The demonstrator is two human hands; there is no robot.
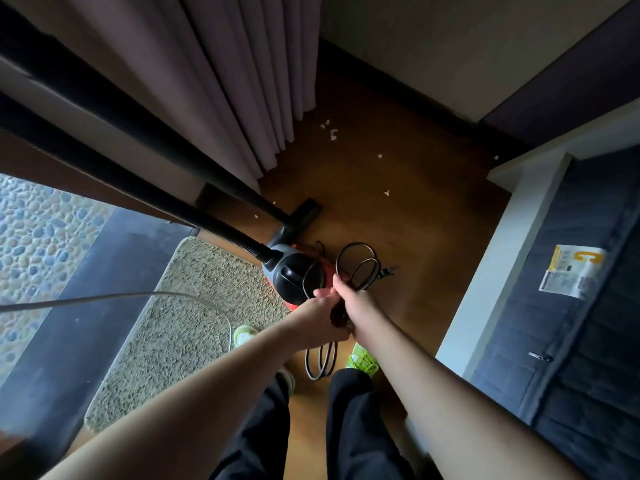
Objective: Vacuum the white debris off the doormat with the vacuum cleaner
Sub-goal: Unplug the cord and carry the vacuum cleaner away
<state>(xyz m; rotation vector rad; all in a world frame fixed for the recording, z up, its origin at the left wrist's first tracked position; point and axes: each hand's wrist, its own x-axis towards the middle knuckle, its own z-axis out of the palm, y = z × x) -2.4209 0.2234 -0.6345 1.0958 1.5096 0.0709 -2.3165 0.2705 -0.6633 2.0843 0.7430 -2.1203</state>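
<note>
Preparatory stage: both the left hand (320,308) and right hand (349,296) grip the coiled black power cord (356,263) beside the red-and-black canister vacuum cleaner (289,271), with the beige shaggy doormat (173,327) at 8 o'clock unvacuumed and white debris scraps (333,134) on the wooden floor (398,220) at 12 o'clock.

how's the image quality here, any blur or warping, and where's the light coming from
Head view: strong wide-angle warping, the vacuum tubes and curtain fan outward; daylight enters from the glass at left, leaving the wooden floor dim; the centre is fairly sharp, with both hands, left hand and right hand, on the black cord; the lower edges smear with motion blur.
</note>
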